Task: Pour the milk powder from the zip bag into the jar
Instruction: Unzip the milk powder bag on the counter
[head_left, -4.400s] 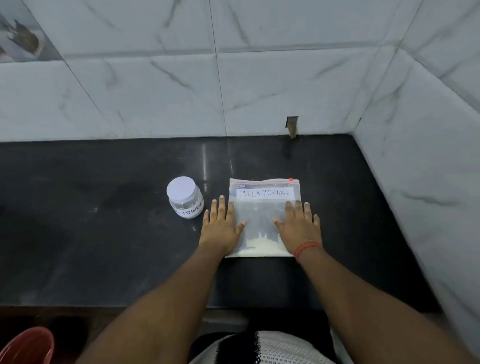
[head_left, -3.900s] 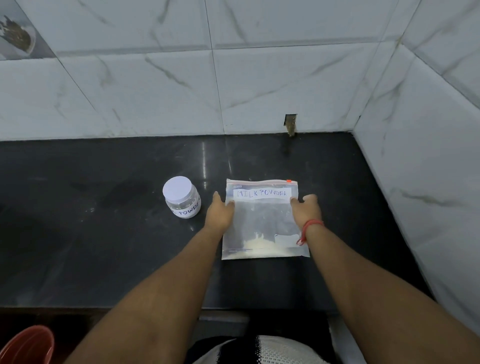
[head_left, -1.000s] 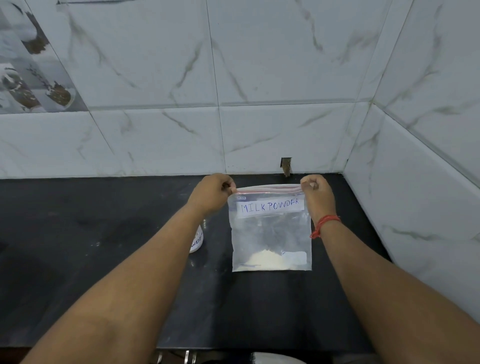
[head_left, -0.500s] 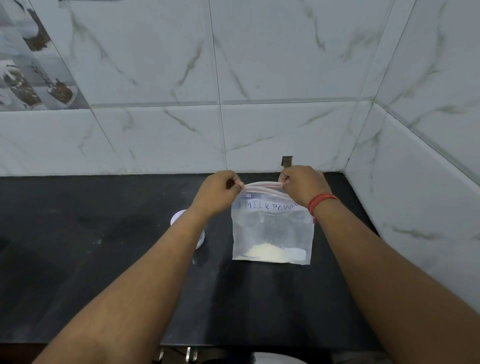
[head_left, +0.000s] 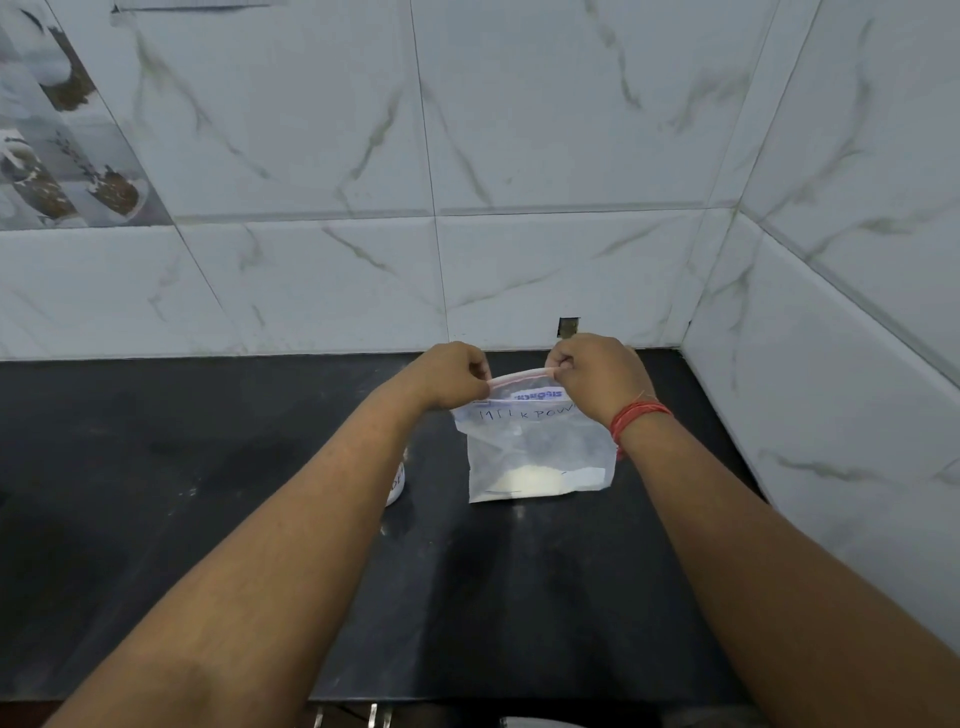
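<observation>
Above black counter (head_left: 208, 467), zip bag (head_left: 540, 457) held upright, base resting on it. Left hand (head_left: 452, 376) and right hand (head_left: 597, 374) pinching seal, apparently prising it open. Jar (head_left: 396, 483) just left of bag, mostly hidden by forearm; lid state unclear. Next: finish opening bag, check jar lid, tip powder in.

Handwritten blue letters "MILK POW" show on the white label of the zip bag (head_left: 540, 457), the rest hidden; small blue print above is unreadable; the jar's (head_left: 396, 484) lettering mostly hidden.
</observation>
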